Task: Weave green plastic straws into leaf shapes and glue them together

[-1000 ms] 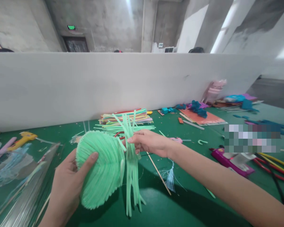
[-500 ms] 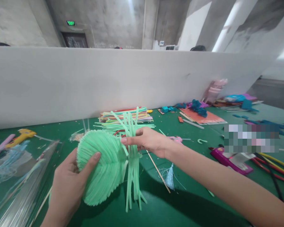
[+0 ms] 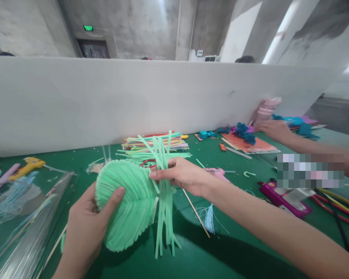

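My left hand (image 3: 85, 226) grips a round, leaf-shaped pad of light green pipe cleaners (image 3: 128, 205), thumb pressed on its front. My right hand (image 3: 182, 174) pinches the bundle of loose green pipe-cleaner ends (image 3: 164, 186) that stick out of the pad's right side; the ends fan up above my fingers and hang down toward the green table (image 3: 221, 248). Both hands hold the piece just above the table.
A stack of coloured pipe cleaners (image 3: 154, 143) lies behind the piece. Clear plastic bags (image 3: 23, 221) and a yellow glue gun (image 3: 26, 167) sit at left. A wooden stick (image 3: 195, 212), a blue tassel (image 3: 209, 219) and a purple glue gun (image 3: 285, 197) are at right. Another person's hand (image 3: 272, 130) reaches over orange sheets (image 3: 247, 145). A white wall (image 3: 104, 97) borders the far edge.
My hands and the green piece rose slightly and the pad turned a little. Another person's hand has come into view at the far right.
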### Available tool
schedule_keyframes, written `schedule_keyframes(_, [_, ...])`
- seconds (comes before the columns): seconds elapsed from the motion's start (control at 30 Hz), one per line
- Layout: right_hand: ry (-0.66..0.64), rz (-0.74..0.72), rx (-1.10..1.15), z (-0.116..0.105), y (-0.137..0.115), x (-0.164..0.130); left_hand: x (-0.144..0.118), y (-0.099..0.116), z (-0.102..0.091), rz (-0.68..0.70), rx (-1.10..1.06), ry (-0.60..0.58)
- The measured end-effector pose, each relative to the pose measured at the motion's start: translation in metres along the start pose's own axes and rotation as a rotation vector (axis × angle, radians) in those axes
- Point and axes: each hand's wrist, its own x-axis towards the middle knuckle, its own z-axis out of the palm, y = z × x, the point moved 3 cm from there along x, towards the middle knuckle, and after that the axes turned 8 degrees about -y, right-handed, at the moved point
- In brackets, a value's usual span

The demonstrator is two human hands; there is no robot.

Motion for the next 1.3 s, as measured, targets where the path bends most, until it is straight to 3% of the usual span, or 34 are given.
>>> schedule_keyframes(0.53, [0.044, 0.014, -0.053, 0.001, -0.005, 0.004, 0.000, 0.002, 0.004, -0.069, -0.058, 0.011])
schedule_keyframes(0.83, [0.045, -0.109, -0.171, 0.003, -0.004, 0.012, 0.003, -0.001, 0.004, -0.097, -0.125, 0.002])
schedule_keyframes(1.3, [-0.010, 0.008, -0.187, -0.001, -0.002, 0.013, 0.004, -0.004, 0.007, -0.164, -0.277, -0.024])
